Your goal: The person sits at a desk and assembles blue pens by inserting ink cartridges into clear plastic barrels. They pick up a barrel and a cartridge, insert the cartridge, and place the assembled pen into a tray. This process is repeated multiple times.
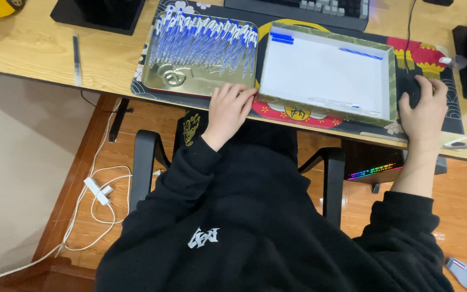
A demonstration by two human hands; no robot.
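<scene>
We saw a keyboard (320, 10) at the desk's far edge, a lone black pen (76, 53) lying left, a white power strip (97, 191) on the wooden floor.

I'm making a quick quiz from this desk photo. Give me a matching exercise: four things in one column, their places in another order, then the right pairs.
Things:
1. left hand
2. right hand
3. blue pens
4. single dark pen

Places:
A. piled in the gold metal tray
B. on the black mouse
C. alone on the bare wood, far left
D. between the tray and the white-lined box

Pairs: 1-D, 2-B, 3-A, 4-C
</scene>
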